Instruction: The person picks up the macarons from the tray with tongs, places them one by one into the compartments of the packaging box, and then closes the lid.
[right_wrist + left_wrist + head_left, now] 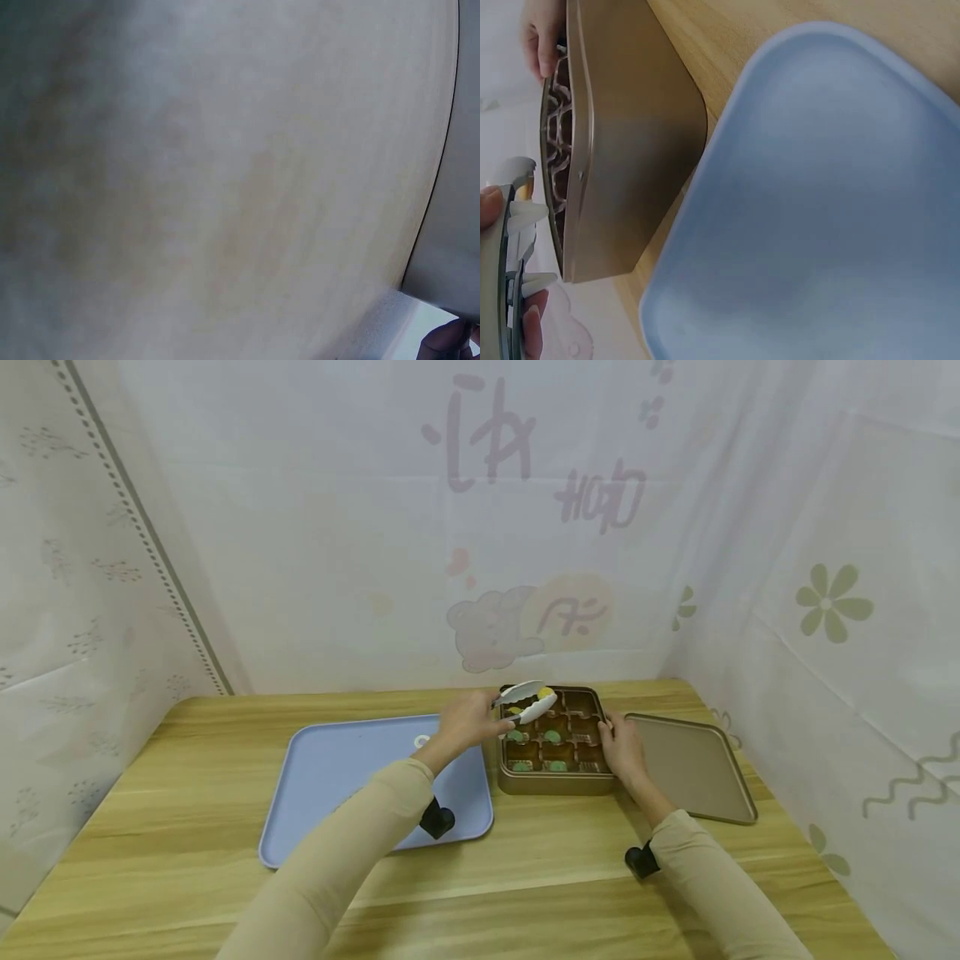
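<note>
My left hand holds a pair of tongs with white scalloped tips, above the left part of a bronze baking tin. Between the tips is a small yellow piece; its kind is too small to tell. A brown divided insert fills the tin, and several green pieces sit in its left and middle compartments. My right hand grips the tin's right rim. From the left wrist view, the tong tips hover beside the tin's upper edge.
A light blue tray lies left of the tin, its edge close to the tin's side. Against it shows a small white ring near the left wrist. On the right lies a flat bronze lid. Patterned cloth hangs behind the wooden table.
</note>
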The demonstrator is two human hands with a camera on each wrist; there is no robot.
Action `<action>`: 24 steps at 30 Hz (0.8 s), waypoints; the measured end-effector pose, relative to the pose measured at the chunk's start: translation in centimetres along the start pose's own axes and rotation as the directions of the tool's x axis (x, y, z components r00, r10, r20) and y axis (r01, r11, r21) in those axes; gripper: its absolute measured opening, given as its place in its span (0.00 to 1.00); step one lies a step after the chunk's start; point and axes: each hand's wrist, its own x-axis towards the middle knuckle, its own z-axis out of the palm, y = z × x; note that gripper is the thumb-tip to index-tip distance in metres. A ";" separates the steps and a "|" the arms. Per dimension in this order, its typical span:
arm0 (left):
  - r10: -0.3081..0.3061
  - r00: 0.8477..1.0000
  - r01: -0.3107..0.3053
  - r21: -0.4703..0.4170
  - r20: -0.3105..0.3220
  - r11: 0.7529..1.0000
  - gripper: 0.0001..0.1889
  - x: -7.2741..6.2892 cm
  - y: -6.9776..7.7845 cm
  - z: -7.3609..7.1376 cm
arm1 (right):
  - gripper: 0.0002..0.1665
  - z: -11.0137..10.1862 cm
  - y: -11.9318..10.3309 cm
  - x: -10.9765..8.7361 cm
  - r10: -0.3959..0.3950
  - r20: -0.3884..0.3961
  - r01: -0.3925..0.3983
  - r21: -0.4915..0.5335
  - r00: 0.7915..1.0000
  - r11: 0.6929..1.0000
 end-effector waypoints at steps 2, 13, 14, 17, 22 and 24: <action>-0.011 1.000 0.011 0.043 0.003 0.999 0.19 0.2 0.3 0.3 | 0.22 0.0 0.1 0.0 0.000 0.000 0.000 0.002 1.000 1.000; -0.015 1.000 0.013 0.164 0.012 0.986 0.18 0.6 1.4 1.2 | 0.22 0.0 0.1 0.0 -0.002 -0.009 0.002 0.008 1.000 1.000; -0.015 1.000 0.012 0.176 0.013 0.984 0.18 0.6 1.4 1.3 | 0.22 0.0 0.1 0.1 -0.004 -0.009 0.004 0.008 1.000 1.000; -0.022 1.000 0.020 0.180 0.007 0.983 0.17 0.5 1.6 1.4 | 0.22 0.1 0.1 0.1 -0.010 -0.012 0.010 0.011 1.000 1.000; -0.032 0.999 0.032 0.158 -0.004 0.987 0.21 0.5 1.7 1.6 | 0.23 0.2 0.3 0.0 -0.015 -0.020 0.015 0.014 1.000 1.000; -0.035 0.999 0.035 0.158 -0.003 0.987 0.21 0.5 1.7 1.6 | 0.22 0.3 0.3 0.0 -0.017 -0.022 0.017 0.013 1.000 1.000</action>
